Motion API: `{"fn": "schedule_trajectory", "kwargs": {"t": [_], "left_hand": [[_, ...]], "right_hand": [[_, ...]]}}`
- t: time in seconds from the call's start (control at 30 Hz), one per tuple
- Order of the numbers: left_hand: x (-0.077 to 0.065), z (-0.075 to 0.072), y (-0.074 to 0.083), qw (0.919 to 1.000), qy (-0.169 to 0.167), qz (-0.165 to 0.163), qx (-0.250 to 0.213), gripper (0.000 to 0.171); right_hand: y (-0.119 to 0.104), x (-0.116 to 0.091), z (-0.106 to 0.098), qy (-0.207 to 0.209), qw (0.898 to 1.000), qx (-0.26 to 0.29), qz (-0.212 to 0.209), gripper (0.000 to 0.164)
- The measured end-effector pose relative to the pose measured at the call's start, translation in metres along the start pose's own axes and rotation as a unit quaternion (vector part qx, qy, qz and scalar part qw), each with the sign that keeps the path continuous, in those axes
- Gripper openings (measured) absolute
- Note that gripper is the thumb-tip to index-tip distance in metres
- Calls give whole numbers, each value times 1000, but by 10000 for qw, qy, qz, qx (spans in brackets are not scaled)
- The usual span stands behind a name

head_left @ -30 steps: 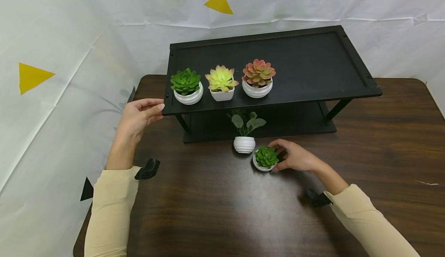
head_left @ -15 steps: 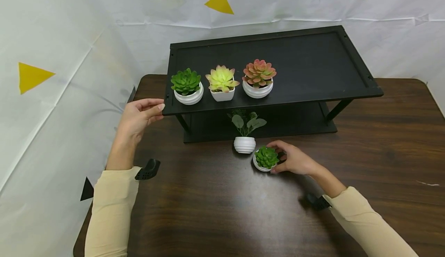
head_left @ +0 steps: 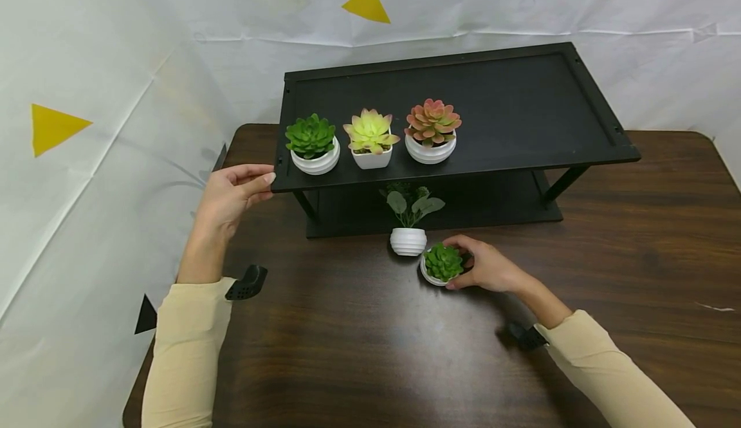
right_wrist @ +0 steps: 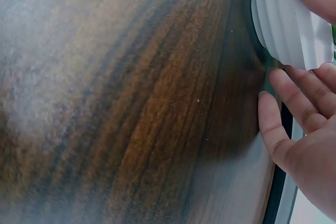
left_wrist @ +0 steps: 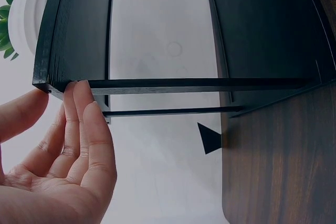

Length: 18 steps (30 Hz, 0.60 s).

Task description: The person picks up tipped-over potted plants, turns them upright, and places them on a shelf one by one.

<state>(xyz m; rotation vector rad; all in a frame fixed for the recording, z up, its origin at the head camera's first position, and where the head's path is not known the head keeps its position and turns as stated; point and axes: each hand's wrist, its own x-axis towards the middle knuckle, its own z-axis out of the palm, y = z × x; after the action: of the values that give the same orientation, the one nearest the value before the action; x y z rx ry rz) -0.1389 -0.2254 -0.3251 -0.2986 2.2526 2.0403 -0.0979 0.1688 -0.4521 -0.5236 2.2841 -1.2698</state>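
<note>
My right hand point(head_left: 491, 266) grips a small green succulent point(head_left: 442, 262) in a round white pot, standing on the brown table. In the right wrist view my thumb lies along the ribbed pot point(right_wrist: 281, 22), with fingertips at its other side. My left hand point(head_left: 224, 197) pinches the front left corner of a black two-tier shelf point(head_left: 515, 106) between thumb and fingers. Right beside the held succulent, a leafy plant in a white pot point(head_left: 408, 242) stands before the lower tier.
Along the upper tier's left front stand a green succulent point(head_left: 312, 141), a yellow one point(head_left: 371, 138) in a square pot and a reddish one point(head_left: 431, 130). White sheeting point(head_left: 498, 3) hangs behind and to the left of the table point(head_left: 324, 338).
My right hand has closed in slightly around the succulent's pot, its thumb sliding left along the near side. The left hand keeps its hold on the shelf corner.
</note>
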Motion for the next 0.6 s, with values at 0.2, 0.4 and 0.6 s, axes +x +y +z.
{"fn": "schedule_trajectory", "kwargs": {"t": [0.2,0.4,0.6], "left_hand": [[0,0,0,10000,-29,0,-22,33],[0,0,-1,9998,-23,-15,-181,28],[-1,0,0,9999,17,-29,-119,28]], "right_hand": [[1,-1,2,36,10000,-76,25,67],[0,-3,2,81,9998,-194,-37,65],[-2,-4,1,140,9995,-265,-69,64]]}}
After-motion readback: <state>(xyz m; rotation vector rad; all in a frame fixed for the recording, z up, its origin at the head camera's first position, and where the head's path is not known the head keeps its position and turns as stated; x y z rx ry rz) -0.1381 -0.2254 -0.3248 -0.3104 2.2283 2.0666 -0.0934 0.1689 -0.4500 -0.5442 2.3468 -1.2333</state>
